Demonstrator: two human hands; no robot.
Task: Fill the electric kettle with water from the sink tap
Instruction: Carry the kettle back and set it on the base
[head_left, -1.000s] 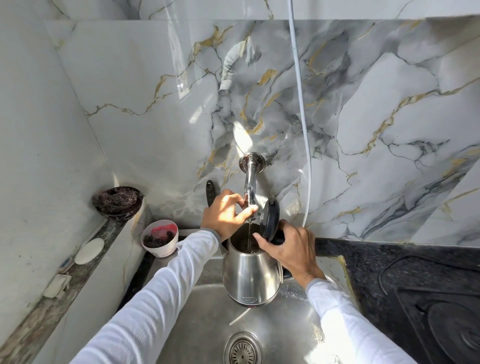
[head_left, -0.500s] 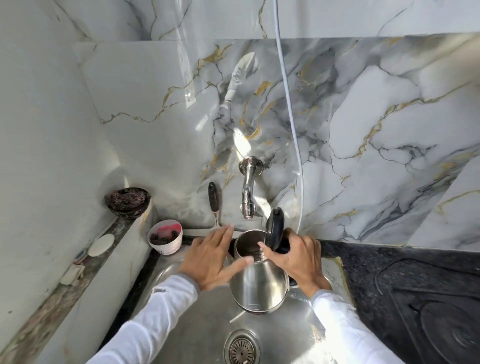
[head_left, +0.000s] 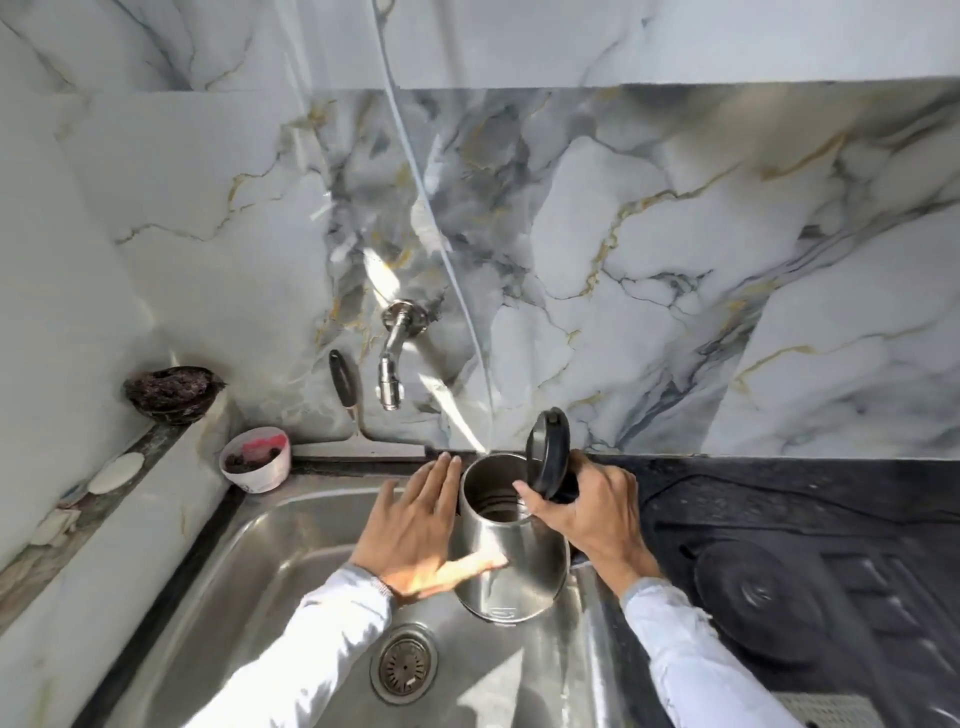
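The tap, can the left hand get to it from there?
Probably yes. The left hand lies flat against the kettle, holding nothing, and the tap hangs on the wall above and beyond it. Only open air shows between them.

Bright daylight streaks the marble wall (head_left: 623, 260) and glares off the sink (head_left: 270, 571). Wide-angle bending and motion blur soften the edges.

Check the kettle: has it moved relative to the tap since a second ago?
Yes. The kettle sat with its mouth right under the tap spout; now it is lower and to the right of it, over the sink's right side, lid open.
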